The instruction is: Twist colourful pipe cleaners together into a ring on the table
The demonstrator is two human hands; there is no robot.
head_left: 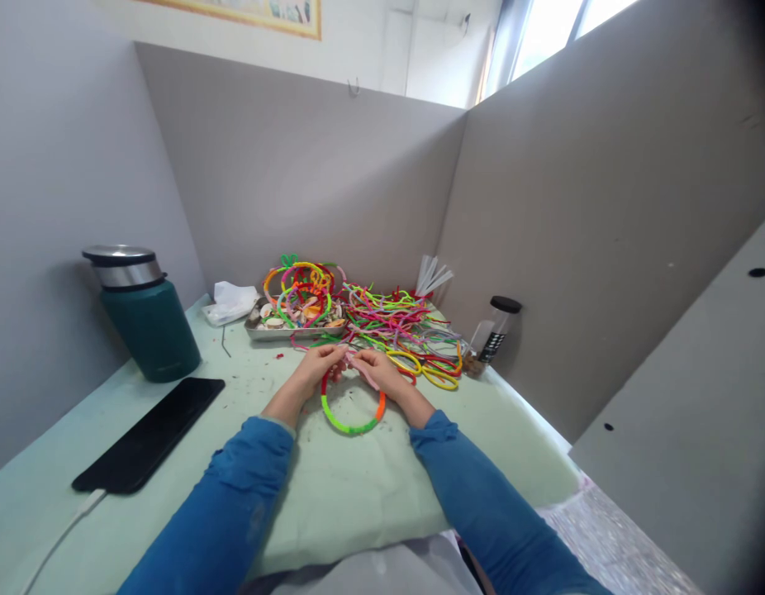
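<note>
Both hands meet at the top of a ring wrapped in coloured pipe cleaners (351,429), with red, lime, green and orange sections showing. My left hand (321,368) has its fingers closed on the ring's upper left part. Opposite it, my right hand (377,372) pinches a pink pipe cleaner (365,369) against the ring's top. The fingertips nearly touch, and they cover part of the ring there. Just beyond the hands lies a heap of loose pipe cleaners (395,318) in many colours.
A metal tray (296,334) at the back holds shells and several finished-looking coloured rings. On the left are a green flask (148,322), a black phone (150,434) with a cable and a white plastic bag (231,302). A clear black-lidded bottle (491,335) stands right. Grey partitions enclose the table.
</note>
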